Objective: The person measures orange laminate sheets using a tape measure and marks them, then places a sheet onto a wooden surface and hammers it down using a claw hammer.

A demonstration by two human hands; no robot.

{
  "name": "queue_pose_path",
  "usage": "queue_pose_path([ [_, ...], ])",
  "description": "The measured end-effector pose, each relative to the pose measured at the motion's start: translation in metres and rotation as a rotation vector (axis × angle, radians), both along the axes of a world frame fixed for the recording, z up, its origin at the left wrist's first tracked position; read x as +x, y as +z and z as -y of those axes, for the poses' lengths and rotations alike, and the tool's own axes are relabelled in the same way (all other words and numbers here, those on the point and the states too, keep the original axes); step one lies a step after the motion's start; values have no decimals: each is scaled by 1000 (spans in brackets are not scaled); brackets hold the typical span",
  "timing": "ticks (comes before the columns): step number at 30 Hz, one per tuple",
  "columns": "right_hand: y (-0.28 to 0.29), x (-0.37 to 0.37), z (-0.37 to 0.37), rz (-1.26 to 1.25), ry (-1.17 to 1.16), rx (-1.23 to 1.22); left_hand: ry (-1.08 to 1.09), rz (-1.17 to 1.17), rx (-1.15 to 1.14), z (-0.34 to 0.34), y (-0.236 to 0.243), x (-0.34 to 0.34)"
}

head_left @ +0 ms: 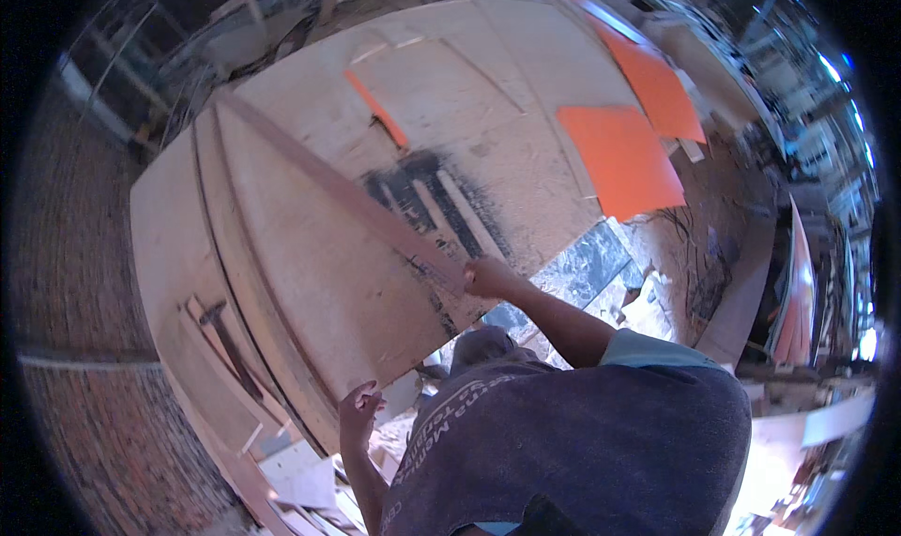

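Note:
My right hand (488,278) is closed around the near end of a long, narrow wooden strip (328,179). From there the strip runs diagonally across a large pale wood panel (300,292) to its far left. My left hand (359,416) is beside the panel's near edge, fingers loosely curled and apart, with nothing visible in it. Just beyond my right hand, thin wooden slats (460,207) lie over a black-stained patch. Along the panel's left side runs a long curved wooden edge piece (253,264).
Orange sheets (624,160) lie at the panel's right, and a thin orange strip (375,109) lies farther back. A hammer-like tool (221,334) rests among boards at the left. Bricks (75,254) line the far left. Scraps (310,480) clutter the lower left.

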State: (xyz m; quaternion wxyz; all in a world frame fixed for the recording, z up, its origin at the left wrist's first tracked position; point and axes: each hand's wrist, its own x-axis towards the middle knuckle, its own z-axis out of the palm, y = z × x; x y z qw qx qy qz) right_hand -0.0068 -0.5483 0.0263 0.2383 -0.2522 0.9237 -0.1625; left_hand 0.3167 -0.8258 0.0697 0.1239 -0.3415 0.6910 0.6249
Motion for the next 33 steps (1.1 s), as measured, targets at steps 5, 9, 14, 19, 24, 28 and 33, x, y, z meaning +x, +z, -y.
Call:
queue_pose_path([
  [5, -10, 82, -59, 165, 17, 38, -214, -110, -18, 7, -2, -37],
  [9, 11, 113, -104, 269, -24, 23, -316, -67, 52, -28, 3, -75],
  [14, 4, 119, -194, 305, -206, 8, -568, 14, 139, -113, -7, -119],
  [19, -21, 103, -312, 408, -327, 27, -823, 7, 156, -233, -7, -188],
  [24, -28, 82, -436, 452, -550, -248, -896, -12, 160, -368, -20, -271],
  [28, 45, 35, -487, 419, -545, -446, -945, 15, 262, -473, -11, -332],
  [33, 128, -26, -529, 287, -462, -488, -1115, 79, 561, -592, 15, -402],
])
